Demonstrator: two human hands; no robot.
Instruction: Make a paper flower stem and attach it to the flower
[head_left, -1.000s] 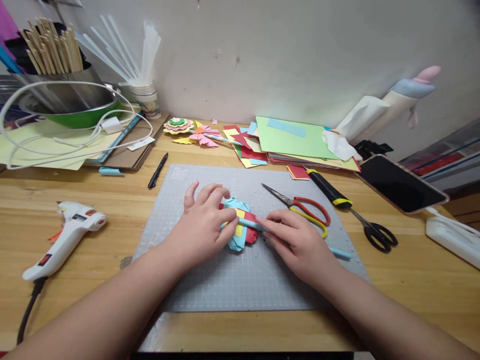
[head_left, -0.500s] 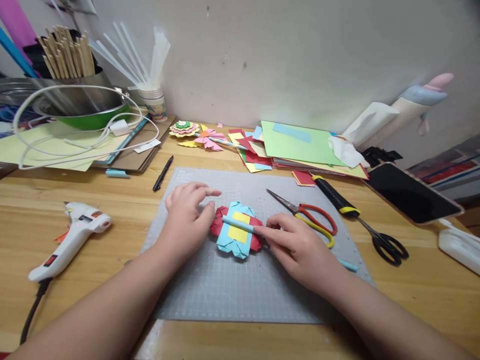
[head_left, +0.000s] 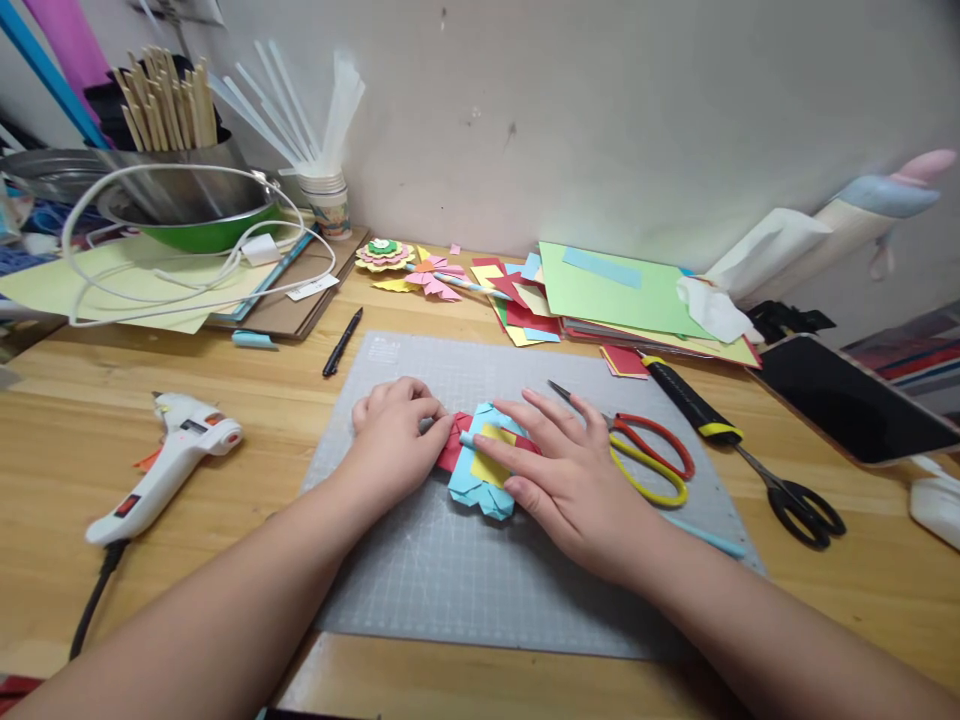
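A folded paper flower [head_left: 480, 478] of blue, red and yellow pieces lies on the grey cutting mat [head_left: 465, 570]. My left hand [head_left: 397, 440] is curled, its fingertips pinching the flower's red left edge. Over the flower's right half lies my right hand [head_left: 562, 475], fingers stretched flat, pressing on the yellow piece and on a thin light-blue stick [head_left: 705, 538]. The stick runs under my palm and shows again past my wrist.
Red-and-yellow scissors [head_left: 645, 455] lie on the mat's right; black scissors [head_left: 795, 495] and a black-yellow cutter [head_left: 686, 400] sit beyond. A white glue gun [head_left: 169, 465] lies left. A black pen [head_left: 341, 343], coloured paper stack [head_left: 622, 295], finished paper flowers [head_left: 405, 265] and a phone [head_left: 855, 405] are behind.
My left hand went from open beside the flower to curled onto its left edge. My right hand slid left and flattened over the flower and stick.
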